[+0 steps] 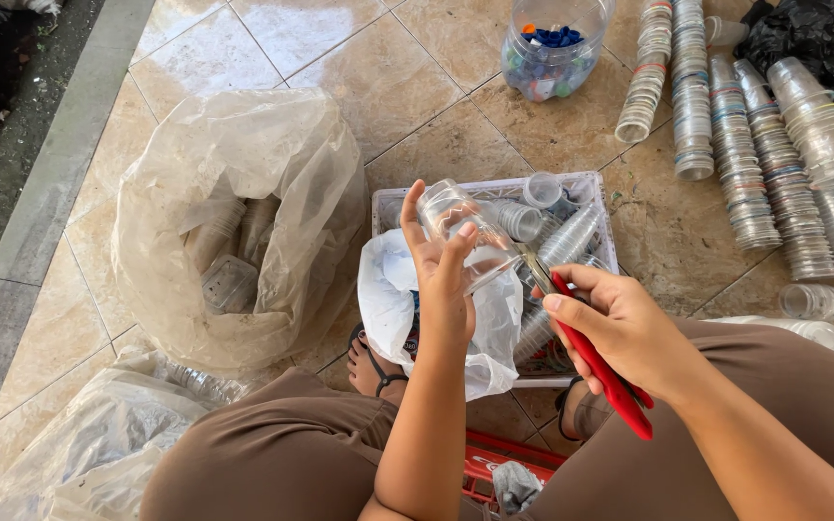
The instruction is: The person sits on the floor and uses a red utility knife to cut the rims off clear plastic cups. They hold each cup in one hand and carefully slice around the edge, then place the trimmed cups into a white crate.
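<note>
Head view: brown-trousered knees lowest in frame | right hand fingers closed around red-handled metal pliers, tip at cup rim | left hand fingers gripping clear plastic cup, held above white slatted plastic crate full of cups | large clear plastic bag left | stacked clear cups on tan tile floor, right.

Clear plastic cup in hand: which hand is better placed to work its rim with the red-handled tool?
Right, probably. The right hand already grips the red-handled tool, its metal tip at the rim of the clear plastic cup. The left hand is occupied holding that cup above the white crate.
</note>
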